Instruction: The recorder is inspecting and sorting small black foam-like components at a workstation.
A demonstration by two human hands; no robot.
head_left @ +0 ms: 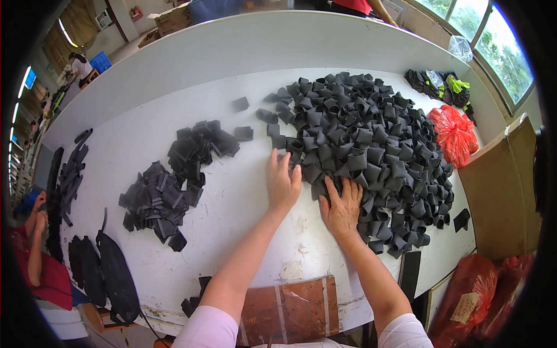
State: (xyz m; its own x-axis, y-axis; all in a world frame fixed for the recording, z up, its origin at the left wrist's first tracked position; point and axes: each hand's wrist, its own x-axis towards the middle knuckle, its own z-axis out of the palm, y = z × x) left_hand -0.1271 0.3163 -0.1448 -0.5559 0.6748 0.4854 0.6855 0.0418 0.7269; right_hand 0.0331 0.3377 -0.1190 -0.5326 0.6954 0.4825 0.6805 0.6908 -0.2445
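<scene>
A large heap of black folded fabric loops (pixel 360 156) covers the right half of the white table (pixel 243 168). At its left edge is my left hand (pixel 282 184), with fingers apart and the fingertips beside the nearest loops. My right hand (pixel 343 207) lies palm down on the heap's near edge, its fingers stretched over several loops. Neither hand visibly grips a piece, though what lies under the right fingers is hidden. Left of my hands is a smaller pile of flat black pieces (pixel 159 197), joined to more pieces (pixel 200 142) behind it.
A raised panel (pixel 249 49) bounds the table's far side. At right are a red plastic bag (pixel 452 136), a cardboard box (pixel 502 191) and dark items with yellow-green parts (pixel 455 84). A brown board (pixel 290 310) lies before me. Another person (pixel 49 261) works at far left.
</scene>
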